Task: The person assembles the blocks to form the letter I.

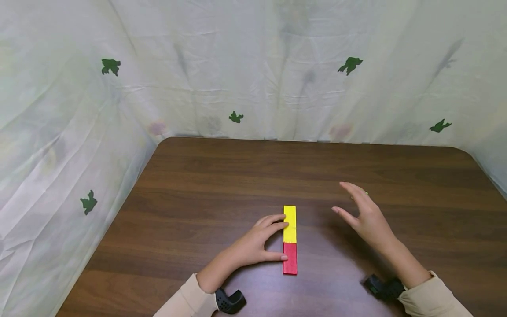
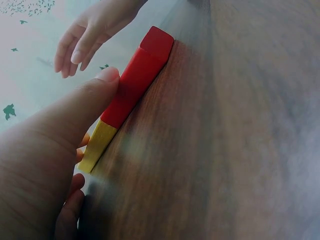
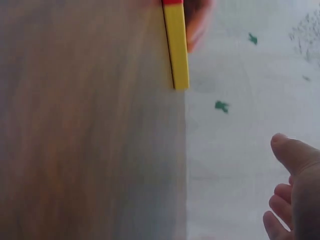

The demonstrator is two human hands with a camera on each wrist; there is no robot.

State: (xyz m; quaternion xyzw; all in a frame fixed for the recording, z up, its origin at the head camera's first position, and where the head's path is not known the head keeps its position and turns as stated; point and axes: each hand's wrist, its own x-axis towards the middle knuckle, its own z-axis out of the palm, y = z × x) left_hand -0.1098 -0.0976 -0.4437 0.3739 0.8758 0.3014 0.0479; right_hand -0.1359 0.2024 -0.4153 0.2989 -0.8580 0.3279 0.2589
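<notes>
A yellow block and a red block lie end to end in a straight line on the brown wooden table. My left hand is at their left side. Its thumb touches the red block and its fingertips touch the yellow one, with the fingers spread and fairly straight. In the left wrist view, the thumb tip lies against the side of the red block. My right hand is raised over the table to the right of the blocks, thumb and fingers apart, holding nothing.
A pale cloth with green leaf-like patches hangs behind the table and along its left side. The table's far edge runs just in front of the cloth. Each wrist wears a black device, such as the left one.
</notes>
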